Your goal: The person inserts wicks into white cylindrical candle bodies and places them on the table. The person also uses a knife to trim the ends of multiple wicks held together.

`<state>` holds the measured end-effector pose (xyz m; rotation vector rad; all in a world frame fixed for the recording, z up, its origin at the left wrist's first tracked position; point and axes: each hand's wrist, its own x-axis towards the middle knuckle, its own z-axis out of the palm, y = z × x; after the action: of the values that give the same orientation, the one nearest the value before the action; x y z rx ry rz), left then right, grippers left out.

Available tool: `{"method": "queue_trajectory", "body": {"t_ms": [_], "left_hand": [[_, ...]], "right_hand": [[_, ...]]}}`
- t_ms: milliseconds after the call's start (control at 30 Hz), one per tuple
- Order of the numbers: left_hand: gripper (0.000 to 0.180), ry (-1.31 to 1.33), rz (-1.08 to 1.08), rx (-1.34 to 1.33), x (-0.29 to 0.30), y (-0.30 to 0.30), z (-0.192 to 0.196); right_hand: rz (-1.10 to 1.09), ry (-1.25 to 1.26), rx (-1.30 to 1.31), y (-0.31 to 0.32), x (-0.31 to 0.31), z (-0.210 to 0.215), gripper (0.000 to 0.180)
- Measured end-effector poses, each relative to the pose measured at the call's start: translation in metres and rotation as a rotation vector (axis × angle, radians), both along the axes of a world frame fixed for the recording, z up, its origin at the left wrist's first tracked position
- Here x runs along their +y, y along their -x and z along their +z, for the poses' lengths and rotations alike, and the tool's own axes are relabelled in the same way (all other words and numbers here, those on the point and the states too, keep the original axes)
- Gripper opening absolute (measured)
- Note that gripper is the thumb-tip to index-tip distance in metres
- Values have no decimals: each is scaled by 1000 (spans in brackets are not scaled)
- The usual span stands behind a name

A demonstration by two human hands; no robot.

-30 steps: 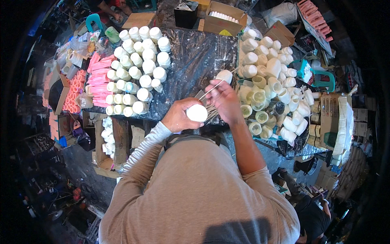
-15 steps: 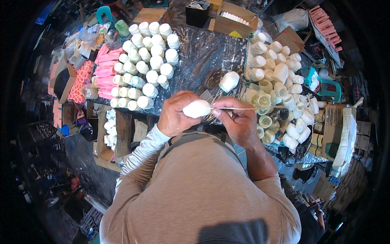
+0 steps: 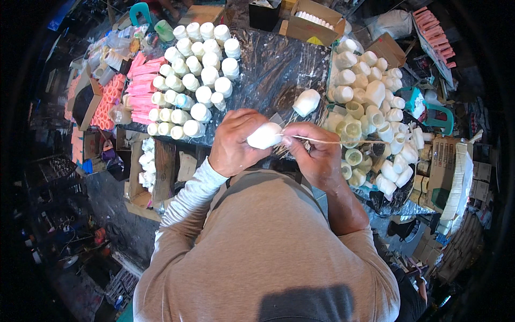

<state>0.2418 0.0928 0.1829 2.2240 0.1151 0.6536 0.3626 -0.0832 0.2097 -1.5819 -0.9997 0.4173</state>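
My left hand (image 3: 232, 142) is closed round a white, rounded, cup-shaped piece (image 3: 264, 136) in front of my torso. From the piece's right end runs a thin straw-coloured strand (image 3: 357, 142), bowing slightly out to the right. Thumb and fingertips of my right hand (image 3: 322, 155) pinch this strand close to the piece. Just beyond my hands, another white piece (image 3: 307, 102) lies on its side on the dark table cover (image 3: 273, 67). More thin strands (image 3: 294, 119) lie loosely by it, partly hidden by my right hand.
Rows of white cup-shaped pieces (image 3: 191, 82) stand on the left, beside flat pink strips (image 3: 144, 96). A dense pile of white pieces (image 3: 360, 80) and translucent cups (image 3: 351, 132) covers the right side. An open cardboard box (image 3: 308, 35) stands at the far edge.
The table and its contents have shifted slightly rightward in the view. The white piece in my left hand has tilted a little, and the strand bends more. Both hands keep their hold.
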Motion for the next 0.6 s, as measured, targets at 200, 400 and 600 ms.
{"method": "queue_trajectory", "body": {"t_ms": [200,400,600], "left_hand": [[43,-90,15,22,-2,2,-1],[48,-131,34,1,-5,2,2],[51,-173,42,-31,-7,4,8]], "right_hand": [[1,-12,-209,5,3,3,11],[10,41,-203,5,5,4,13],[-50,66,-171,10,6,4,13]]}}
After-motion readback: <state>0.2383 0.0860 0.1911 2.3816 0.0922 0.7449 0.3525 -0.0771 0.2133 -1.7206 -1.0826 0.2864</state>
